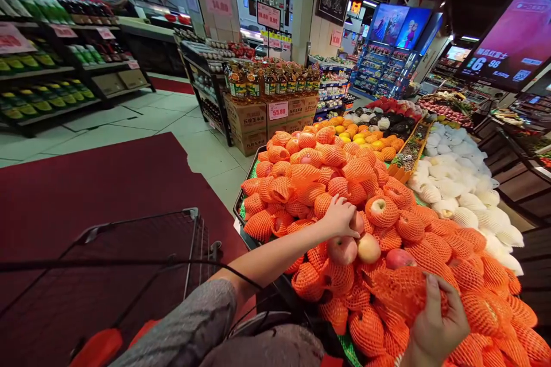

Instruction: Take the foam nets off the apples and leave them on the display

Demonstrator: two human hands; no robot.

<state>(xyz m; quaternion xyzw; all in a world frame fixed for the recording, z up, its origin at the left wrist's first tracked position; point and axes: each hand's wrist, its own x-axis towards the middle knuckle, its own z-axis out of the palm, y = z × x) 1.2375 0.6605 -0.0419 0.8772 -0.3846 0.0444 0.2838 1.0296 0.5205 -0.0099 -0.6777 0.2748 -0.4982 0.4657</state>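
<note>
My left hand (pixel 341 217) reaches across a heap of apples, its fingers curled round a reddish apple (pixel 358 222) that they partly hide. Just below it lie two bare apples: a pink-red apple (pixel 343 250) and a yellowish apple (pixel 369 249). At the lower right, my right hand (pixel 443 315) pinches an orange foam net (pixel 398 292) between thumb and fingers. A red apple (pixel 400 259) shows at the net's upper edge; whether it sits inside the net is unclear. Most apples around wear orange nets, such as the netted apple (pixel 381 210) with its top exposed.
A shopping cart (pixel 193 241) stands to my left on a dark red mat (pixel 107 183). White-netted fruit (pixel 460 195) lies right of the apples, with oranges (pixel 390 152) behind. Boxes (pixel 247 120) carrying oil bottles (pixel 253 83) stand beyond the display.
</note>
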